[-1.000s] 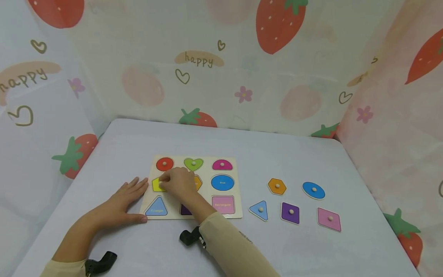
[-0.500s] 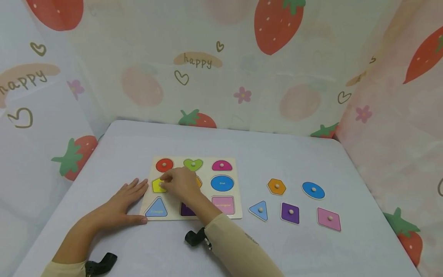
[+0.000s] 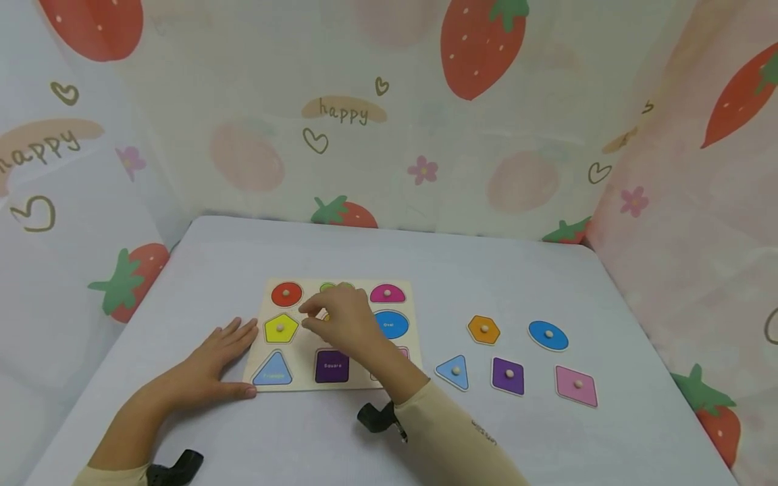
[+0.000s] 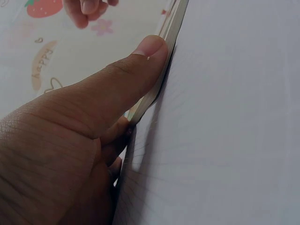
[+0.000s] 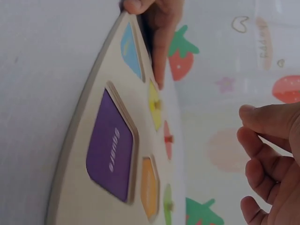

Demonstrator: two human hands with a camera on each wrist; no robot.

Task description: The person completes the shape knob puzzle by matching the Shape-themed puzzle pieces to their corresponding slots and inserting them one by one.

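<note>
A cream wooden shape puzzle board (image 3: 304,358) lies on the table. Spread and flat, my left hand (image 3: 219,364) touches its left edge; in the left wrist view the thumb (image 4: 153,49) rests along the rim. My right hand (image 3: 349,324) hovers over the board's middle, fingers loosely bent, holding nothing. Just left of it, the knobbed yellow pentagon (image 3: 281,329) sits in its recess. The red circle (image 3: 286,293) and magenta half circle (image 3: 387,293) are seated too. A green heart (image 5: 168,206) is partly covered by my right hand in the head view. The purple square recess (image 5: 111,147) holds no piece.
Right of the board lie several loose knobbed pieces: an orange hexagon (image 3: 483,329), a blue oval (image 3: 548,335), a light blue triangle (image 3: 453,372), a purple square (image 3: 507,376) and a pink rectangle (image 3: 576,385). A strawberry-print curtain (image 3: 255,223) surrounds the white table (image 3: 486,277).
My right hand has let go of the yellow pentagon's knob and lifted away to the right, uncovering the pentagon. My left hand stays at the board's edge.
</note>
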